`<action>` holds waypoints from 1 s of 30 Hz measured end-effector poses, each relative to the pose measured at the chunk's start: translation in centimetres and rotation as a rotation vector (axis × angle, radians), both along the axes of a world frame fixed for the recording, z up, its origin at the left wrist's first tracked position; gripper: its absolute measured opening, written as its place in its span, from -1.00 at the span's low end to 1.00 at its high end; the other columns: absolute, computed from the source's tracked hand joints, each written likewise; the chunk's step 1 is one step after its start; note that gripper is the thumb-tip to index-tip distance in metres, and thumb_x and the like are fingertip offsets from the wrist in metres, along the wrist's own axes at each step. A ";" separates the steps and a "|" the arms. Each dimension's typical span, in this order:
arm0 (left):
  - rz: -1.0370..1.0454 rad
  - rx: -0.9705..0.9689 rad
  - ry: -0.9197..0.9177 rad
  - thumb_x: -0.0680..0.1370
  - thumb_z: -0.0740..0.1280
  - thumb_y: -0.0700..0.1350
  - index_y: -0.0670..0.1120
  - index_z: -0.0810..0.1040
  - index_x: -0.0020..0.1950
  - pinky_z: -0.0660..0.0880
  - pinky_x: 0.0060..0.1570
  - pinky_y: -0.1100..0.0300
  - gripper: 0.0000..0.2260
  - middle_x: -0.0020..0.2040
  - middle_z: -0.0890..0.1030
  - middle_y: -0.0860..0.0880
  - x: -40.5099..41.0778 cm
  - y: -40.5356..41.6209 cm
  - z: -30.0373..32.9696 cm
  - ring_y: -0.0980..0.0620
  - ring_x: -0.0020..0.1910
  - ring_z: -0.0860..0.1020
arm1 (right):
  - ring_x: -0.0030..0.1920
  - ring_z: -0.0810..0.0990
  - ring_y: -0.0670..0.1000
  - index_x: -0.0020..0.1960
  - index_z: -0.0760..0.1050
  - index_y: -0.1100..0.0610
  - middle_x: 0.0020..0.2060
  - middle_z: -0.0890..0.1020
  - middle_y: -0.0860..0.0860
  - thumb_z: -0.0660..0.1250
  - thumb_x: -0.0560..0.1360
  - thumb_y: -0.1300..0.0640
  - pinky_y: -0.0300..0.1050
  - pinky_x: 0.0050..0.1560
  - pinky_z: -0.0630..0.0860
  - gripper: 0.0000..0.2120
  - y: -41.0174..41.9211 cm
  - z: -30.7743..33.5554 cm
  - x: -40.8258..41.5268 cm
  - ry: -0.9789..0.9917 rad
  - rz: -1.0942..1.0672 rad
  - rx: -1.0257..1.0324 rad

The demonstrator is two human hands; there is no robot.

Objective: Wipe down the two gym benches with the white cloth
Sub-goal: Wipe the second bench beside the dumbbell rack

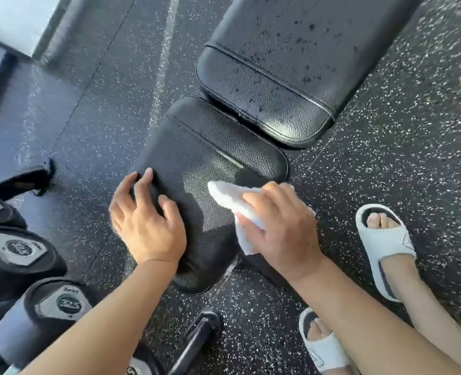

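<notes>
A black padded gym bench runs from the centre to the upper right: a small seat pad [207,155] near me and a long back pad [286,63] beyond it, dotted with dark droplets. My right hand [280,226] grips the bunched white cloth [232,201] and holds it against the seat pad's right side. On the pad's left edge rests my left hand [148,220], fingers spread and bent over the rim. Only one bench is in view.
Black dumbbells [21,250] lie stacked at the left edge. A black bench foot bar [197,339] sits on the speckled rubber floor [386,136] below the seat. My two feet in white slides [386,244] stand at the lower right.
</notes>
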State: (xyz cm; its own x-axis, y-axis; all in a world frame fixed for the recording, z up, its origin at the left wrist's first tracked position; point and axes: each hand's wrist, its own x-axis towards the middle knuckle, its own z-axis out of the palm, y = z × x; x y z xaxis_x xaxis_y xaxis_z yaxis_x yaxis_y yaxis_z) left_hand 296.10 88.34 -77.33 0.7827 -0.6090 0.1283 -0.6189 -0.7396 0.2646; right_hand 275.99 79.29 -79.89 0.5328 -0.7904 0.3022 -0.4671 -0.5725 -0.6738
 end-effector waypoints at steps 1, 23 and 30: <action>-0.002 -0.006 0.005 0.57 0.20 -0.04 -0.02 0.53 0.47 0.26 0.49 -0.23 -0.54 0.49 0.44 -0.11 -0.1 -0.1 0.1 -0.28 0.42 0.39 | -0.16 0.51 0.10 0.01 0.64 0.21 -0.13 0.59 0.08 0.50 0.49 0.11 -0.03 -0.20 0.54 -0.81 -0.2 -0.1 0.6 -0.018 -0.077 0.008; 0.035 0.000 0.024 0.56 0.18 0.01 0.00 0.51 0.47 0.27 0.46 -0.21 -0.52 0.48 0.43 -0.10 -0.4 -0.1 0.2 -0.30 0.39 0.37 | 0.14 0.57 -0.08 0.24 0.30 -0.24 0.10 0.51 -0.25 0.26 0.69 -0.14 -0.21 0.08 0.49 -0.82 13.3 1.0 5.6 -0.468 -0.674 0.818; 0.000 -0.009 -0.018 0.55 0.21 -0.05 -0.08 0.53 0.45 0.28 0.43 -0.19 -0.54 0.45 0.46 -0.17 -0.3 0.0 -0.3 -0.37 0.34 0.41 | -0.05 0.56 0.03 0.12 0.38 0.01 -0.01 0.55 -0.01 0.20 0.68 -0.18 0.10 -0.02 0.55 -0.74 0.6 0.8 4.8 -0.536 -0.981 0.776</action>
